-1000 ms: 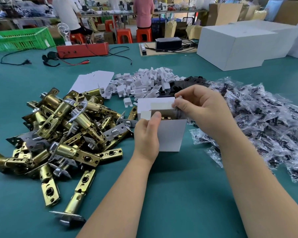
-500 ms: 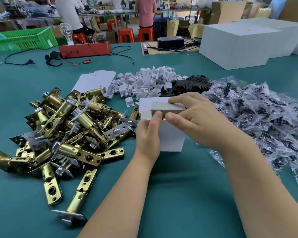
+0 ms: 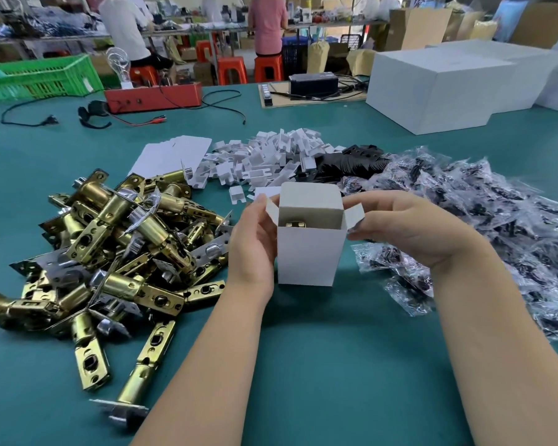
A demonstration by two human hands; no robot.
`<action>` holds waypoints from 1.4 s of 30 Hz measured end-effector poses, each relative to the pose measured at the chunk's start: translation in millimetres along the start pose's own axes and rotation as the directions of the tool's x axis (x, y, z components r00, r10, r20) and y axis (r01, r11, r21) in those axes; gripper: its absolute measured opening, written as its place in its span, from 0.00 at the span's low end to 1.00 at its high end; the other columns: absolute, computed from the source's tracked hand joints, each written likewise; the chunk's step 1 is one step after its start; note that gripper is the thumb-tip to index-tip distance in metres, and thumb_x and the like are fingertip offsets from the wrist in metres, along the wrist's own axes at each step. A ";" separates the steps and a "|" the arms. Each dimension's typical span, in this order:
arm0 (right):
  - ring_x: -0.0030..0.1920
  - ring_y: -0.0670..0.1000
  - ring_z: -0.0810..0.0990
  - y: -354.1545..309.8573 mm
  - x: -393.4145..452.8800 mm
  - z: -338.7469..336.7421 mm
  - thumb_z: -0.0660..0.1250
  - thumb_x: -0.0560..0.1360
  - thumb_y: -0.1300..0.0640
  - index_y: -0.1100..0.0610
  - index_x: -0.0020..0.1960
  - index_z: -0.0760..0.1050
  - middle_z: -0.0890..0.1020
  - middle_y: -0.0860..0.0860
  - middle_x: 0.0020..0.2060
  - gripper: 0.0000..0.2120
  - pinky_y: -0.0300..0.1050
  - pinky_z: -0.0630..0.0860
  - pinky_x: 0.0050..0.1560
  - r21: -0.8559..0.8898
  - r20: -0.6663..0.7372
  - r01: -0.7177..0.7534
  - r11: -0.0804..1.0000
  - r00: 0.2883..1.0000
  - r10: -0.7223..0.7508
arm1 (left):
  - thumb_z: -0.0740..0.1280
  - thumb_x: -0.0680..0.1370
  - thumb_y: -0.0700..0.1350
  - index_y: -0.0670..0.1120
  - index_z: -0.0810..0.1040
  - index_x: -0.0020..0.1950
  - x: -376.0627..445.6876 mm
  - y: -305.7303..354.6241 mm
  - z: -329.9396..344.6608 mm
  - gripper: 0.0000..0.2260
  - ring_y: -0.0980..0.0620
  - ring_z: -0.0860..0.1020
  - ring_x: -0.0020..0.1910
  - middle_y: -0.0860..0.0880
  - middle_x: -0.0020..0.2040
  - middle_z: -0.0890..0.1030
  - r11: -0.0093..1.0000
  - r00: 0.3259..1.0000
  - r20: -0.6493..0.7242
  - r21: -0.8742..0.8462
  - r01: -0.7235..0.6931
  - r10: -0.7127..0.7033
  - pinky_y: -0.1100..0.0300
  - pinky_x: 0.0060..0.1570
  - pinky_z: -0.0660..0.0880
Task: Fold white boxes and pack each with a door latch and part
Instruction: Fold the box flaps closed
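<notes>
On the teal worktop (image 3: 319,365), between the heap of brass latches (image 3: 110,249) and the bagged parts (image 3: 496,226): a white box (image 3: 310,255), upright, top flaps open, a brass latch end (image 3: 295,224) showing inside. Left hand (image 3: 255,239) curled round the box's left side; right hand (image 3: 409,226) pinching the right flap (image 3: 355,215) with its fingers (image 3: 355,231). Likely closing now: fold both side flaps in first, then press the rear lid down squarely, keeping the box steady.

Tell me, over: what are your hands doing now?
Left hand, right hand hold white box upright. Flaps open, brass latch inside. Nothing blocking.
</notes>
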State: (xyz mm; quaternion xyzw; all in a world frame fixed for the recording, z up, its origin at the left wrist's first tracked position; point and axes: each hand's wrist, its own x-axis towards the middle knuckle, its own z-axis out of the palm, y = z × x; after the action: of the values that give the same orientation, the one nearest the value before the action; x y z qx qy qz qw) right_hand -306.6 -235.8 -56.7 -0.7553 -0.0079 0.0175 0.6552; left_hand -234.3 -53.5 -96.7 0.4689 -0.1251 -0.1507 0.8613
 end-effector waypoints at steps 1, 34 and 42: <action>0.49 0.50 0.82 1.1 0.8 0.7 0.65 0.68 0.61 0.50 0.48 0.85 0.85 0.51 0.48 0.14 0.48 0.79 0.56 0.053 0.035 0.038 0.998 0.999 -0.040 | 0.64 0.72 0.55 0.47 0.84 0.48 -0.7 0.4 0.9 0.15 0.47 0.80 0.44 0.44 0.46 0.83 0.999 1.000 0.003 0.050 -0.011 0.011 0.52 0.46 0.72; 0.48 0.44 0.81 16.7 20.0 37.6 0.68 0.73 0.66 0.53 0.50 0.82 0.85 0.45 0.46 0.11 0.37 0.77 0.50 0.084 -0.183 0.319 0.944 0.936 -0.300 | 0.71 0.75 0.41 0.53 0.84 0.49 -8.1 9.6 -4.1 0.08 0.57 0.78 0.43 0.56 0.43 0.82 0.951 0.982 0.097 0.250 -0.184 0.165 0.63 0.45 0.74; 0.44 0.45 0.79 9.2 18.6 47.9 0.66 0.77 0.63 0.57 0.52 0.81 0.83 0.48 0.43 0.06 0.35 0.76 0.44 -0.061 -0.282 0.393 0.917 0.875 -0.394 | 0.70 0.76 0.48 0.60 0.84 0.43 -8.5 8.6 -0.8 0.06 0.55 0.74 0.40 0.51 0.40 0.80 0.824 0.916 0.057 0.416 -0.384 0.398 0.64 0.41 0.73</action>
State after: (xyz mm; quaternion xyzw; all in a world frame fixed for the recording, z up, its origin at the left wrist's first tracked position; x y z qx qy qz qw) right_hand -289.9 -189.1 -72.8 -0.7328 -0.0656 -0.2263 0.6384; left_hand -240.7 -45.2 -90.4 0.6091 -0.2338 0.0669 0.7549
